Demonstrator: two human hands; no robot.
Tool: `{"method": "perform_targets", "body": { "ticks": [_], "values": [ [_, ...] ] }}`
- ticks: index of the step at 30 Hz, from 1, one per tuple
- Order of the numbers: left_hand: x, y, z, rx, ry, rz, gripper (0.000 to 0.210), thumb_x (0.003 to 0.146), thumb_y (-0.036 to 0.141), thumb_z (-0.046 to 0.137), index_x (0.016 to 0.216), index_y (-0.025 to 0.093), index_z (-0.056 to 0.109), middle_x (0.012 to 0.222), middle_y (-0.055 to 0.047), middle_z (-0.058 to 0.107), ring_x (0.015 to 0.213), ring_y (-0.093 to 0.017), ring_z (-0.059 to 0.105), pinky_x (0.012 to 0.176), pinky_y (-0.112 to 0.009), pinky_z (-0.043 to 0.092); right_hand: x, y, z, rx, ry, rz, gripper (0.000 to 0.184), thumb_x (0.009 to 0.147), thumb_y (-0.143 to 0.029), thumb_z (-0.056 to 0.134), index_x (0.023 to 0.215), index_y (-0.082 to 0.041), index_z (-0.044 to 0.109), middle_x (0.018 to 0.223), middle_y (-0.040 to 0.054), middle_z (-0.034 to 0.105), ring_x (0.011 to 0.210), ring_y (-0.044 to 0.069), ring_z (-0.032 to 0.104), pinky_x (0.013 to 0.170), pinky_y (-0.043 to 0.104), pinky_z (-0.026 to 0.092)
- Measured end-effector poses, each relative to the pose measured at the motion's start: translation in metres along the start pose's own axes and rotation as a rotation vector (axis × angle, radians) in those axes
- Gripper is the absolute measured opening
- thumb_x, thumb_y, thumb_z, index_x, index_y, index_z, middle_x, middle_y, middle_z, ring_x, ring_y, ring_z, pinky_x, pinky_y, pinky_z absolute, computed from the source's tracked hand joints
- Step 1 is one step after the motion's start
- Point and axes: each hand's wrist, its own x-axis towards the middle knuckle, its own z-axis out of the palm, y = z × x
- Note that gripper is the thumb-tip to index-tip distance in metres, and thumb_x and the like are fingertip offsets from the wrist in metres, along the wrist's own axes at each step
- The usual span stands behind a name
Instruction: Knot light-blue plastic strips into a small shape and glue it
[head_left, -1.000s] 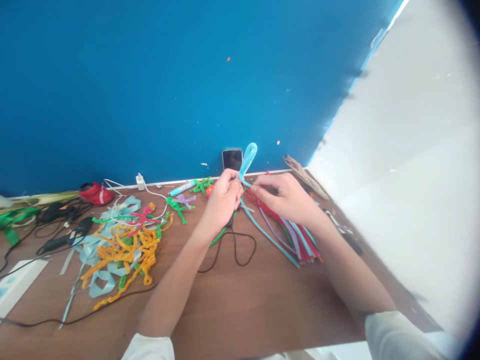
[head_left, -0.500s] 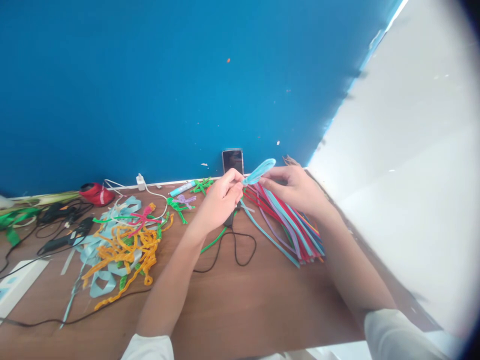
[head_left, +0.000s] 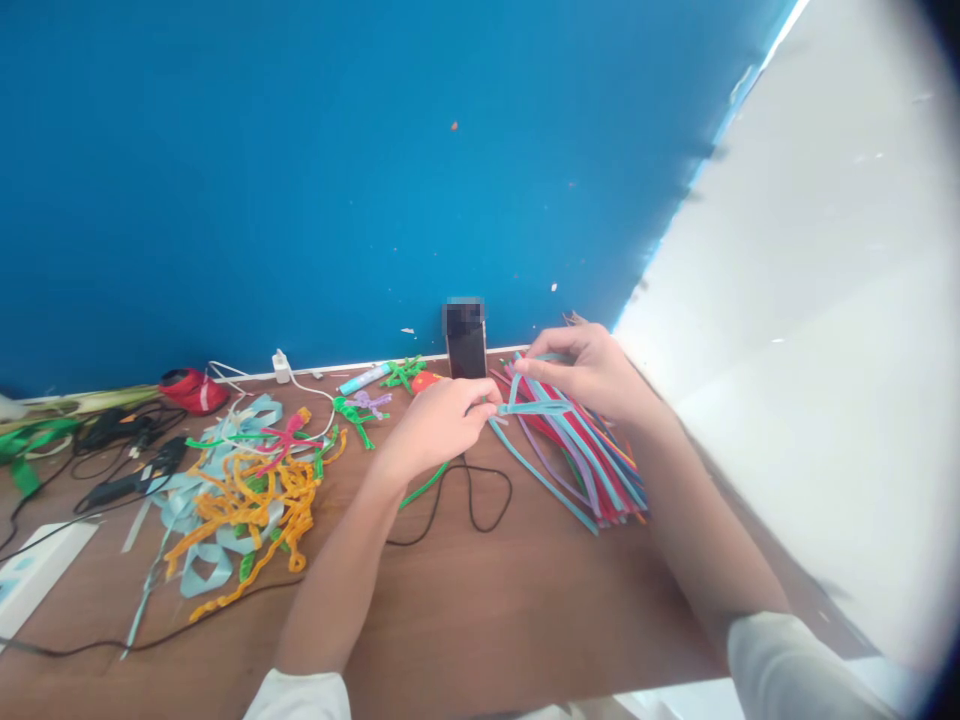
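Blue pipe cleaner [head_left: 534, 407] is pinched by left hand [head_left: 439, 420] and right hand [head_left: 592, 372], mid-bend over the bundle [head_left: 592, 460] at two o'clock; another twist likely needs firm fingertips.

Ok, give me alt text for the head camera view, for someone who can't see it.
Two bare hands, left hand and right hand, pinch a light blue fuzzy pipe cleaner over a brown wooden table, above a bundle of straight multicoloured pipe cleaners.
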Motion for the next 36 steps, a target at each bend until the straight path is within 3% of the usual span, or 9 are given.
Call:
{"method": "perform_targets", "body": {
  "ticks": [6,11,16,20,22,29,33,36],
  "values": [
    [0.005,-0.003,0.015,0.255,0.105,-0.088,0.021,0.090,0.022,0.050,0.086,0.025,0.070,0.071,-0.002,0.069,0.067,-0.021,0.060,0.060,-0.029,0.029,-0.005,-0.010,0.015,-0.197,-0.017,-0.091,0.031,0.094,-0.031,0.056,0.070,-0.016,0.067,0.061,-0.0008,0.058,0.060,0.012,0.048,0.061,0.028,0.033],
    [0.013,-0.012,0.021,0.301,0.242,-0.135,0.019,0.090,0.022,0.053,0.090,0.025,0.072,0.081,-0.005,0.075,0.077,-0.025,0.067,0.063,-0.030,0.034,-0.009,-0.013,0.031,-0.152,-0.088,-0.129,0.026,0.095,-0.028,0.053,0.076,-0.016,0.066,0.067,0.0001,0.063,0.063,0.013,0.052,0.062,0.027,0.034],
    [0.019,-0.018,0.018,0.243,0.439,-0.174,0.018,0.093,0.023,0.050,0.092,0.023,0.068,0.078,-0.005,0.073,0.073,-0.022,0.067,0.063,-0.029,0.037,-0.011,-0.013,0.040,-0.171,-0.015,-0.074,0.016,0.095,-0.019,0.047,0.108,-0.018,0.057,0.063,-0.0040,0.062,0.056,0.013,0.051,0.062,0.026,0.034],
    [0.016,-0.018,0.014,0.290,0.556,-0.109,0.020,0.098,0.025,0.046,0.100,0.024,0.066,0.076,-0.003,0.072,0.071,-0.021,0.066,0.064,-0.029,0.038,-0.009,-0.012,0.038,-0.215,0.081,-0.003,0.012,0.092,-0.018,0.048,0.102,-0.021,0.055,0.063,-0.0036,0.062,0.056,0.014,0.052,0.061,0.027,0.033],
    [0.015,-0.016,0.013,0.343,0.576,-0.087,0.021,0.099,0.025,0.045,0.103,0.023,0.065,0.077,-0.003,0.073,0.072,-0.021,0.067,0.064,-0.029,0.039,-0.007,-0.012,0.037,-0.268,0.113,-0.013,0.009,0.094,-0.023,0.049,0.094,-0.021,0.057,0.064,-0.0025,0.060,0.057,0.014,0.051,0.061,0.027,0.032],
    [0.015,-0.012,0.020,0.556,0.546,0.019,0.023,0.101,0.018,0.040,0.107,0.018,0.063,0.096,-0.008,0.076,0.082,-0.022,0.072,0.065,-0.030,0.043,-0.005,-0.006,0.036,-0.236,0.237,-0.026,0.037,0.101,-0.042,0.044,0.073,-0.021,0.055,0.060,-0.0016,0.055,0.059,0.014,0.049,0.061,0.028,0.031],
    [0.017,-0.015,0.027,0.624,0.527,0.057,0.023,0.103,0.021,0.038,0.108,0.016,0.060,0.096,-0.010,0.076,0.084,-0.022,0.073,0.064,-0.029,0.044,-0.002,0.001,0.036,-0.188,0.281,-0.039,0.034,0.098,-0.032,0.045,0.067,-0.020,0.054,0.060,-0.0017,0.054,0.059,0.013,0.048,0.062,0.028,0.032],
    [0.019,-0.015,0.030,0.605,0.509,0.039,0.022,0.103,0.023,0.038,0.109,0.016,0.058,0.093,-0.011,0.075,0.082,-0.022,0.073,0.063,-0.028,0.045,0.000,0.003,0.038,-0.162,0.247,-0.051,0.028,0.090,-0.020,0.046,0.062,-0.019,0.053,0.059,-0.0016,0.053,0.060,0.013,0.047,0.062,0.028,0.032]
  ]
}}
